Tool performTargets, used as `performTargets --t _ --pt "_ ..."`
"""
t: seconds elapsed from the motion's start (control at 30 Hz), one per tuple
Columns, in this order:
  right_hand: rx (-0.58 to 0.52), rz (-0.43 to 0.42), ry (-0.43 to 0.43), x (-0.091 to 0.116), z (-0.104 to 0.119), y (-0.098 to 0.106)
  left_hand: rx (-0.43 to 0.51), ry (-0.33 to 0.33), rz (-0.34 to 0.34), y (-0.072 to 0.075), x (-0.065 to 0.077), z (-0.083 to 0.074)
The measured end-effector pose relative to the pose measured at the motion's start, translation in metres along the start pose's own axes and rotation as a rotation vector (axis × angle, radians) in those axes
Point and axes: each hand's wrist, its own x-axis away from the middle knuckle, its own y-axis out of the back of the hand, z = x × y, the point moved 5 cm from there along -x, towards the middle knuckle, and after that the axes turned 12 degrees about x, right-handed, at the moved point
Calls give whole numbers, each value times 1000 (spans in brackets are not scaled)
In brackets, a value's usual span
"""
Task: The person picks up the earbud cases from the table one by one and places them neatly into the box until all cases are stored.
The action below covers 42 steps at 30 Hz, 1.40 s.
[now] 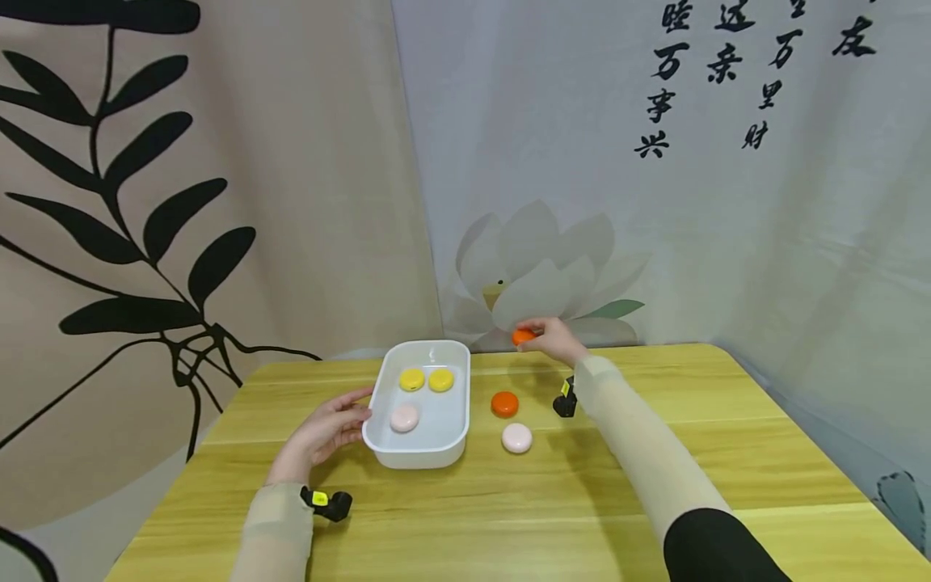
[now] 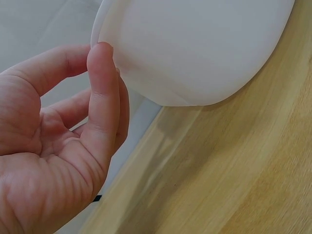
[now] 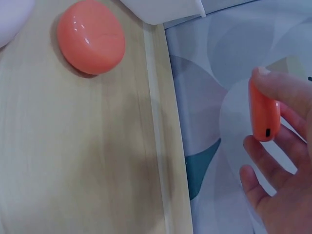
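Note:
In the head view, my left hand holds the left rim of a white rectangular tub. The left wrist view has thumb and fingers pinching that rim. Inside the tub lie two yellow discs and a pale pink disc. My right hand is raised near the table's far edge, pinching a smooth orange disc between thumb and fingers. From the right wrist, this disc appears edge-on with a small dark slot. Another orange disc rests on the table, right of the tub.
A second pale pink disc lies on the wooden table, just in front of the orange one there. Behind the table hangs a printed cloth with leaves, a lotus and writing. Each wrist wears a small black camera.

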Motion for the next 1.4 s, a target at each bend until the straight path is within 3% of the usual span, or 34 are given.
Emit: performTargets --t 0.47,1.4 --pt "-2 11 5 -4 7 5 6 8 -25 1 0 1" --pt "28 13 46 -11 42 15 -6 -1 -3 0 1 0"
